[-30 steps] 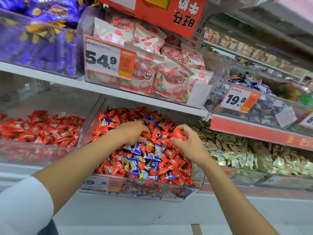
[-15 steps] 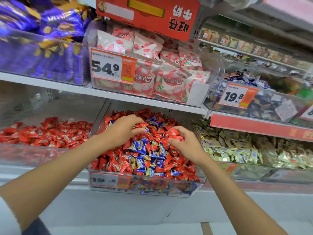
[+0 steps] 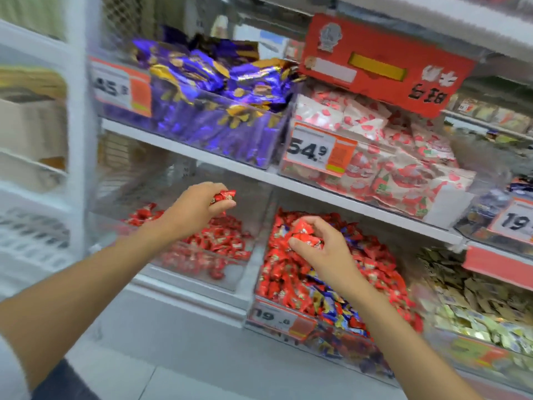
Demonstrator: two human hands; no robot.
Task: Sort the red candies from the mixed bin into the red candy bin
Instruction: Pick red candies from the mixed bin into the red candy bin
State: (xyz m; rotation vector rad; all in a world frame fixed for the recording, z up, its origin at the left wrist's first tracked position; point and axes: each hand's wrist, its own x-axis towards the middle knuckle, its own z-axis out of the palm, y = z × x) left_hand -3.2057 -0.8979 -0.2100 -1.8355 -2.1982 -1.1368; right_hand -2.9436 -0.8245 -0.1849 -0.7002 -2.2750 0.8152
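A: So, where's the left hand point(image 3: 199, 209)?
B: Just left of the mixed bin point(image 3: 277, 316), above the red candy bin point(image 3: 225, 284), gripping a few red candies point(image 3: 223, 195).
A: And the right hand point(image 3: 326, 249)?
B: Over the mixed bin, pinching a red bunch point(image 3: 302, 235).

Purple-wrapped sweets point(image 3: 207, 90) upper bin; strawberry-print packs point(image 3: 383, 157) beside; red sign point(image 3: 383, 64) above; pale-wrapped candies point(image 3: 473, 298) lower right.

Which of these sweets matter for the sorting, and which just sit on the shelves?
Part of the job: left hand, right hand, red candies in both, mixed bin, red candy bin.
Just shelved: purple packets, strawberry bags, pale gold candies.
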